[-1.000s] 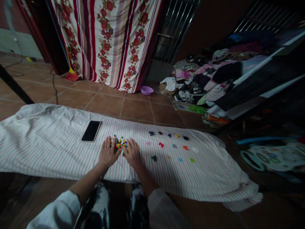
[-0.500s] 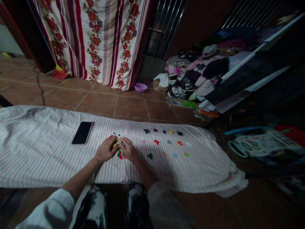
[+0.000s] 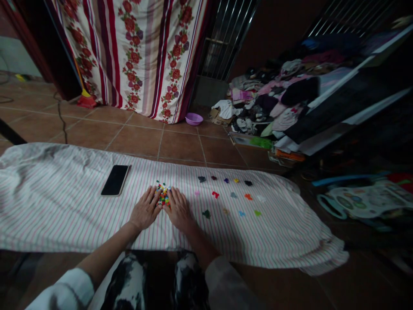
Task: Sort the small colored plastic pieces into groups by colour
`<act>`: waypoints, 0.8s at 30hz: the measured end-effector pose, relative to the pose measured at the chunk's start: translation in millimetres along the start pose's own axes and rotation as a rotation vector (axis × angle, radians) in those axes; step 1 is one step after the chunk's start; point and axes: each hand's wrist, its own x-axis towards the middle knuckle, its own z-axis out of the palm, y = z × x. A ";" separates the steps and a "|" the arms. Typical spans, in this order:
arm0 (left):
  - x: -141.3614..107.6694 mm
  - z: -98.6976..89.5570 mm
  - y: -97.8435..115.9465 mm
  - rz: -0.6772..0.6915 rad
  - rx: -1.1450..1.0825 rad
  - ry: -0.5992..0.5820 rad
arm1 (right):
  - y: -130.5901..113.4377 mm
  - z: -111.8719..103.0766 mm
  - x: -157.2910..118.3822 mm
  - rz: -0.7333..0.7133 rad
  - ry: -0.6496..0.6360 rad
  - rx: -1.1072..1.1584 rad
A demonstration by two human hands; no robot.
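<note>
Striped cloth: pale, with pink and green lines; the cloth spans the frame from the left edge to the lower right.
Phone: dark-screened phone lying flat, left of centre, to the left of both hands.
Left hand: the left hand is palm down at the centre, its forearm rising from the lower left; fingers extended with narrow gaps, thumb angled inward, nothing seen pinched.
Loose pieces: small multicoloured pile between the two hands, along the left hand's thumb side and the right hand's inner edge; a few green bits lie just beyond its upper edge. Whether pieces lie under the palms cannot be told.
Right hand: the right hand is palm down, its forearm rising from the lower centre; fingers extended and close together, pointing up the frame, thumb reaching inward near the left thumb; no pinch visible.
Sorted clusters: right of the right hand, in three rows. Lower: dark green, beige, light blue, lime. Middle: pink, red, grey, orange, white. Upper: dark grey, maroon, purple, yellow, black.
Clothes heap: mixed garments, upper right of the frame.
</note>
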 end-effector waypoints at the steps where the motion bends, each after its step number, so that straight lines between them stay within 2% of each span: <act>1: 2.4 1.0 -0.7 0.009 -0.007 -0.006 | 1.2 4.5 5.4 0.014 0.005 0.000; 5: 15.0 6.9 -2.1 0.055 -0.030 -0.019 | 7.6 18.5 24.5 0.036 0.033 0.045; 9: 29.9 14.9 -3.8 0.104 -0.081 0.037 | 15.1 25.3 33.9 0.043 0.116 0.192; 13: 40.2 19.0 -11.9 0.036 -0.151 0.091 | 28.2 25.3 30.9 0.261 0.287 0.314; 15: 44.1 20.6 -19.0 -0.017 -0.162 0.093 | 34.5 25.5 28.6 0.358 0.329 0.351; 20: 56.5 28.7 -30.0 0.006 -0.218 0.014 | 33.6 34.6 35.9 0.398 0.328 0.411; 24: 62.8 31.0 -25.5 -0.001 -0.243 -0.004 | 22.1 46.8 49.5 0.335 0.307 0.406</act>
